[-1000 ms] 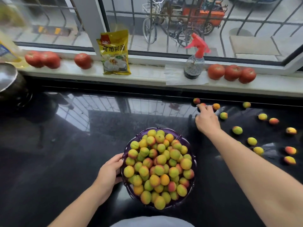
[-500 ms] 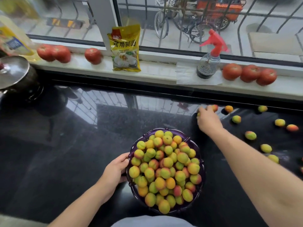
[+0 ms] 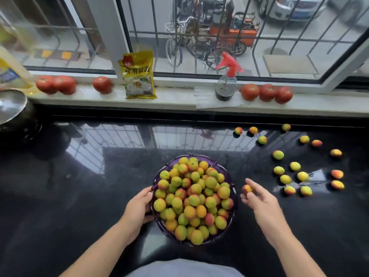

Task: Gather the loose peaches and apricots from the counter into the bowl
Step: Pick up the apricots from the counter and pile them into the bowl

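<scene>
The right hand (image 3: 259,198) has come back from the far fruit and now holds one peach (image 3: 247,189) beside the bowl (image 3: 232,185).

A pale window sill (image 3: 175,100) runs across the back. On it, a yellow food packet (image 3: 138,74) with printed characters leans upright against the grey window post (image 3: 111,33). Left of the packet sits a single tomato (image 3: 102,84), and farther left a pair of tomatoes (image 3: 56,84) touching each other. Right of the packet, a clear spray bottle (image 3: 226,84) with a red trigger head stands on a sheet of white paper (image 3: 207,98). Just right of the bottle, three tomatoes (image 3: 267,93) sit in a touching row. At the far left, a dark pot with a metal lid (image 3: 11,105) stands below the sill, with a yellow-labelled bottle (image 3: 10,72) behind it. Beyond the window bars (image 3: 196,37) are a bicycle (image 3: 175,47), an orange cart (image 3: 233,35) and a car (image 3: 295,8).
</scene>
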A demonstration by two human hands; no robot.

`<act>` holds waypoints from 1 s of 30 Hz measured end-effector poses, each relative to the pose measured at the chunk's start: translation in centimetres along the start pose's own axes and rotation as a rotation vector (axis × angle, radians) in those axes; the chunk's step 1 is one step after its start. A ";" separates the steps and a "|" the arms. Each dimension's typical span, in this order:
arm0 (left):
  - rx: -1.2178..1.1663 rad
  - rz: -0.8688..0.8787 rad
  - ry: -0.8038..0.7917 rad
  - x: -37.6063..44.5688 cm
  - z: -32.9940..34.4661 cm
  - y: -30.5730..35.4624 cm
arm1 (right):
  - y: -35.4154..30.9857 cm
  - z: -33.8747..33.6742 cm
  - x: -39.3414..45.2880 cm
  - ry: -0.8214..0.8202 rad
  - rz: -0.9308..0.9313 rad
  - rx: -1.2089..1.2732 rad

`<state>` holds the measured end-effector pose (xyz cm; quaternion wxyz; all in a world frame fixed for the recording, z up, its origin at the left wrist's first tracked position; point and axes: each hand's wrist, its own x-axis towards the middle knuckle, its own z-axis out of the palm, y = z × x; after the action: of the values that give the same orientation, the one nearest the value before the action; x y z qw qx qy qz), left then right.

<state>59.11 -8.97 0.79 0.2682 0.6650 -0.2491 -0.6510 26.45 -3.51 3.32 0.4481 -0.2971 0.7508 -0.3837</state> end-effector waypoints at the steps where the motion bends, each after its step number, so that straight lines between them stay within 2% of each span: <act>1: 0.000 0.001 0.001 -0.1 0.0 0.0 | -0.5 0.3 -0.7 -0.039 -0.025 -0.024; 6: -0.003 0.008 -0.011 -0.5 0.2 0.1 | -3.5 4.0 -2.5 -0.138 -0.433 -0.395; 12: 0.008 0.010 -0.015 -1.1 0.2 0.1 | -5.6 10.4 -2.7 -0.247 -0.808 -0.833; 17: 0.005 0.014 -0.014 -1.1 0.2 0.1 | -5.2 12.2 -2.1 -0.223 -0.869 -1.000; 25: 0.015 0.027 -0.035 -0.5 0.0 -0.2 | -5.0 11.9 -1.9 -0.202 -0.889 -1.097; 28: 0.006 0.031 -0.038 -0.3 -0.1 -0.3 | -5.0 12.1 -1.9 -0.215 -0.875 -1.116; 30: -0.001 0.034 -0.041 -0.1 0.0 -0.5 | -4.9 11.8 -1.8 -0.228 -0.871 -1.033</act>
<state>59.15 -8.51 0.53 0.2741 0.6472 -0.2655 -0.6599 38.33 -8.32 4.72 0.1300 -0.7863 0.5975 -0.0879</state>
